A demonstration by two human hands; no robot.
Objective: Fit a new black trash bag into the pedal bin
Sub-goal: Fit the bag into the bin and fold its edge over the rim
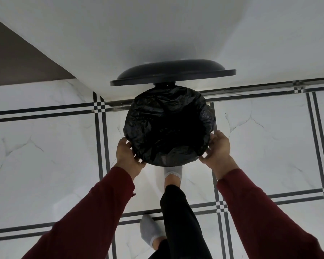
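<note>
The round pedal bin stands on the tiled floor against a white wall, its black lid raised upright. A crinkled black trash bag lines the opening and is folded out over the rim, hiding the bin's body. My left hand grips the bag's edge at the near-left of the rim, fingers curled under it. My right hand holds the bag's edge at the near-right of the rim. A foot in a grey sock is planted at the bin's front base, where the pedal is hidden.
White marble-look floor tiles with black grid lines spread left and right of the bin. The white wall rises behind it, with a dark panel at the far left. My other socked foot stands behind.
</note>
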